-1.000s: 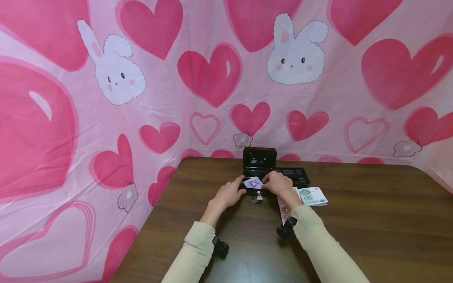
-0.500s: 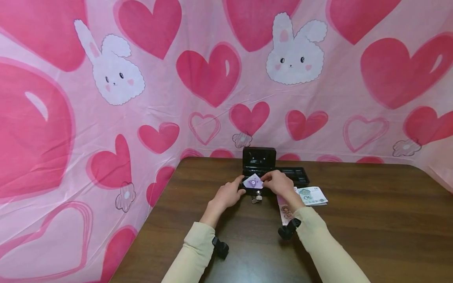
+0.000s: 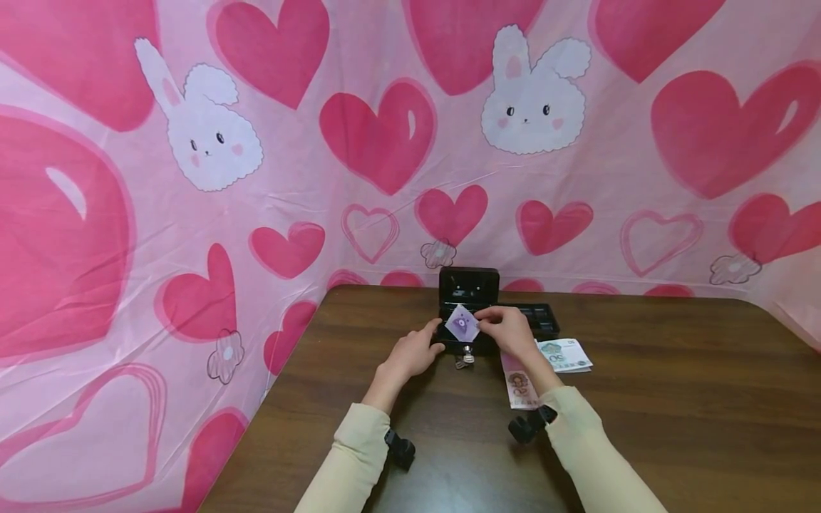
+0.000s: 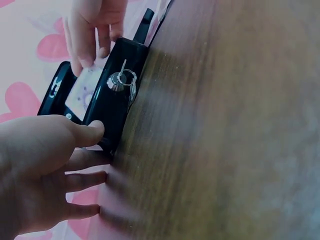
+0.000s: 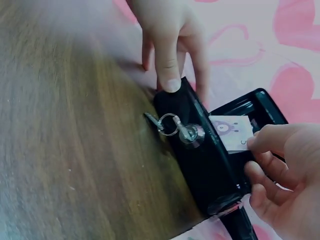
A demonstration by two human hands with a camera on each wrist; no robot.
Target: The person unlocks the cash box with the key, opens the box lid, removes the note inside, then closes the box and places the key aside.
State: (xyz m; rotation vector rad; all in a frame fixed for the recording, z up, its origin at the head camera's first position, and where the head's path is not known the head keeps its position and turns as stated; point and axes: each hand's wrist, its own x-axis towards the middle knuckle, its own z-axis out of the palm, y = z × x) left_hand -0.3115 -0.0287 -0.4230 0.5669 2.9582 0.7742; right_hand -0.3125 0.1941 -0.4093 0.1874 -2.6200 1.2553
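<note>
1. Head view: a small black cash box stands on the brown desk near its far edge, lid up and leaning back towards the pink heart-print backdrop.
2. Left hand rests against the front left corner of the box. Left wrist view shows the thumb pressed on the black front wall and the other fingers curled loosely beside it on the desk; it grips nothing.
3. Right hand pinches a purple-and-white banknote between thumb and fingertips. The note is held tilted over the open box, one corner pointing up.
4. Right wrist view: the note sits just above the box interior, its near edge under the right thumb. Whether its lower edge touches the box floor cannot be told.
5. A key sits in the lock on the box front, with a ring and a second key hanging from it down to the desk.
6. A black tray lies on the desk just right of the box, touching or nearly touching it.
7. A greenish banknote lies flat on the desk, in front of the tray. A pink banknote lies beside it, partly under the right wrist.
</note>
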